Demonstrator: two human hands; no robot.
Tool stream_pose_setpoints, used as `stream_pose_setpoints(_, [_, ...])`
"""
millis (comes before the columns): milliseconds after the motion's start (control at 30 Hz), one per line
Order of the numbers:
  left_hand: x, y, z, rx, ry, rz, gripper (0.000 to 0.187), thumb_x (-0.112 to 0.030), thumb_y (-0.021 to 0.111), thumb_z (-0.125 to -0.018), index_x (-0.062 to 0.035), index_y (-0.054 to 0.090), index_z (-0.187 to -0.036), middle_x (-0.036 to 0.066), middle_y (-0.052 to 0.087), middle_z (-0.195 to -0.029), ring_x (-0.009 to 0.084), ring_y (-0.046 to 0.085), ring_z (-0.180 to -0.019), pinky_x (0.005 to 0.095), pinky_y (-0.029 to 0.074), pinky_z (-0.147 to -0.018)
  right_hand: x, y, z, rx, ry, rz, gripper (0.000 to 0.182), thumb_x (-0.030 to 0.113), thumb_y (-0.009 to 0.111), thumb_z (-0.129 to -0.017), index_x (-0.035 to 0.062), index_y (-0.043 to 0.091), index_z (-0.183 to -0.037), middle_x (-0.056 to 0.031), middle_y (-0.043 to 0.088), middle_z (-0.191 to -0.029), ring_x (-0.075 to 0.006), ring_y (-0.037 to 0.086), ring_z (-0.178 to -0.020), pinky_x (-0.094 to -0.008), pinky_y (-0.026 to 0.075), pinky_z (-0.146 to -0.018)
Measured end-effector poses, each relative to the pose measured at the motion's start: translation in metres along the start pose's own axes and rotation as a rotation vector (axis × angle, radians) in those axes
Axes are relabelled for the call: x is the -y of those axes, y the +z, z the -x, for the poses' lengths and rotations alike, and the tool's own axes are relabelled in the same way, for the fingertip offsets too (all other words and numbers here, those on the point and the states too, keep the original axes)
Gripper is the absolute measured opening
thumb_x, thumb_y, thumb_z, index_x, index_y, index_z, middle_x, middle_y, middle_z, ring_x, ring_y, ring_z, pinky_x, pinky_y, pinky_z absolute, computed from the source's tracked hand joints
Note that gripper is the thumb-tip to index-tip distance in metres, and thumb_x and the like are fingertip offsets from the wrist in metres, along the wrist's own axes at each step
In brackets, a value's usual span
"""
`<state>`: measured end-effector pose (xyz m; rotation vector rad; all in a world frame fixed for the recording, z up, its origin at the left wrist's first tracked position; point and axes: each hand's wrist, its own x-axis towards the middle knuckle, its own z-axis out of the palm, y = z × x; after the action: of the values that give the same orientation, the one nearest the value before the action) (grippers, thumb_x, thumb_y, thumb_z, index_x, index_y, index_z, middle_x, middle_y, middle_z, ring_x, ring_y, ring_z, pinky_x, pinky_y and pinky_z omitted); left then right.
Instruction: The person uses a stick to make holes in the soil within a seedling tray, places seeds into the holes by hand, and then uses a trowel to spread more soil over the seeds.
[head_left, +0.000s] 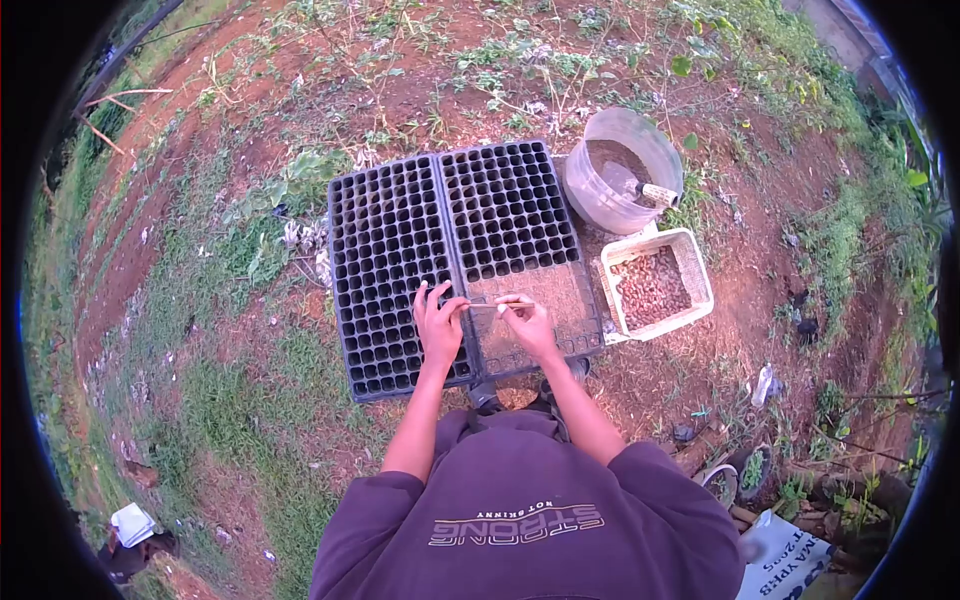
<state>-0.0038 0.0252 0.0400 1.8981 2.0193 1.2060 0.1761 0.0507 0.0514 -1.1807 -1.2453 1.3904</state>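
Note:
A thin stick (488, 305) is pinched in my right hand (528, 326), above the right seedling tray (506, 212). The stick points left toward my left hand (438, 325), its end close to that thumb. My left hand is over the inner side of the left seedling tray (385, 240), fingers apart and reaching forward. Both trays are black with rows of square cells. Brown growing medium (560, 305) covers the near part of the right tray, below my right hand; the far cells of that tray look dark.
A cream square container (700, 262) of small reddish-brown pieces (650, 285) stands right of the trays. Behind it is a translucent round tub (600, 190) with dark soil and a white scoop-like item (655, 194). A printed sack (785, 560) lies at the lower right.

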Motion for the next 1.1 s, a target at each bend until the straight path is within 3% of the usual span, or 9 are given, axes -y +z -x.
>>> stream_pose_setpoints(67, [-0.004, 0.003, -0.002, 0.030, 0.011, 0.009, 0.014, -0.005, 0.071, -0.080, -0.0155, 0.073, -0.088, 0.004, 0.058, -0.123, 0.0380, 0.040, -0.129, 0.0473, 0.036, -0.105, 0.004, 0.004, 0.000, 0.134, 0.052, 0.122, 0.016, 0.018, 0.064, -0.094, 0.0074, 0.072, -0.103, -0.0001, 0.067, -0.090, -0.0067, 0.059, -0.080, -0.0236, 0.048, -0.074])
stream_pose_setpoints(133, [-0.003, 0.005, -0.001, 0.075, 0.034, -0.019, 0.017, -0.007, 0.070, -0.081, -0.0153, 0.072, -0.096, 0.005, 0.056, -0.126, 0.0381, 0.039, -0.130, 0.0482, 0.035, -0.106, -0.003, 0.007, -0.002, 0.112, 0.063, 0.109, 0.018, 0.018, 0.062, -0.094, 0.0093, 0.072, -0.105, -0.0022, 0.069, -0.092, -0.0102, 0.059, -0.085, -0.0267, 0.047, -0.079])
stream_pose_setpoints(200, [-0.006, 0.010, 0.000, 0.051, 0.015, -0.084, 0.022, -0.011, 0.067, -0.085, -0.0137, 0.068, -0.106, 0.007, 0.055, -0.128, 0.0381, 0.037, -0.131, 0.0490, 0.033, -0.107, -0.006, 0.007, -0.005, -0.027, -0.290, 0.439, 0.019, 0.012, 0.064, -0.089, 0.0095, 0.072, -0.106, -0.0056, 0.070, -0.095, -0.0169, 0.058, -0.094, -0.0310, 0.046, -0.088])
stream_pose_setpoints(233, [-0.001, 0.012, 0.001, 0.070, 0.044, -0.123, 0.028, -0.016, 0.062, -0.088, -0.0123, 0.064, -0.116, 0.007, 0.052, -0.130, 0.0375, 0.034, -0.133, 0.0510, 0.030, -0.109, -0.007, 0.007, -0.006, -0.027, -0.292, 0.436, 0.019, 0.012, 0.064, -0.089, 0.0095, 0.072, -0.106, -0.0056, 0.070, -0.095, -0.0169, 0.058, -0.094, -0.0310, 0.046, -0.088])
stream_pose_setpoints(300, [0.002, 0.013, 0.005, 0.082, 0.060, -0.158, 0.029, -0.015, 0.062, -0.088, -0.0110, 0.064, -0.116, 0.008, 0.052, -0.130, 0.0377, 0.034, -0.133, 0.0516, 0.029, -0.109, -0.008, 0.007, -0.008, -0.084, -0.322, 0.525, 0.024, 0.010, 0.066, -0.083, 0.0110, 0.073, -0.106, -0.0065, 0.070, -0.098, -0.0239, 0.054, -0.099, -0.0350, 0.043, -0.093])
stream_pose_setpoints(500, [0.004, 0.013, 0.011, 0.190, 0.087, -0.225, 0.030, -0.014, 0.058, -0.085, -0.0065, 0.069, -0.112, 0.012, 0.050, -0.133, 0.0412, 0.032, -0.134, 0.0571, 0.025, -0.111, -0.009, 0.006, -0.012, -0.031, -0.434, 0.718, 0.029, 0.010, 0.067, -0.080, 0.0134, 0.073, -0.108, -0.0065, 0.068, -0.101, -0.0285, 0.053, -0.095, -0.0381, 0.045, -0.091])
stream_pose_setpoints(700, [0.001, 0.010, 0.009, 0.268, 0.053, -0.284, 0.033, -0.011, 0.059, -0.080, -0.0107, 0.070, -0.111, 0.011, 0.049, -0.137, 0.0410, 0.030, -0.136, 0.0563, 0.025, -0.111, -0.012, 0.008, -0.017, -0.026, -0.489, 0.776, 0.030, 0.011, 0.065, -0.080, 0.0136, 0.072, -0.109, -0.0037, 0.068, -0.102, -0.0296, 0.053, -0.094, -0.0377, 0.048, -0.085])
stream_pose_setpoints(1100, [0.005, 0.012, 0.000, 0.389, -0.050, -0.299, 0.027, -0.011, 0.058, -0.083, -0.0143, 0.071, -0.106, 0.008, 0.046, -0.142, 0.0371, 0.031, -0.138, 0.0553, 0.025, -0.112, -0.013, 0.012, -0.021, 0.064, -0.481, 0.856, 0.032, 0.013, 0.065, -0.079, 0.0135, 0.070, -0.111, -0.0020, 0.067, -0.106, -0.0306, 0.053, -0.100, -0.0394, 0.046, -0.089])
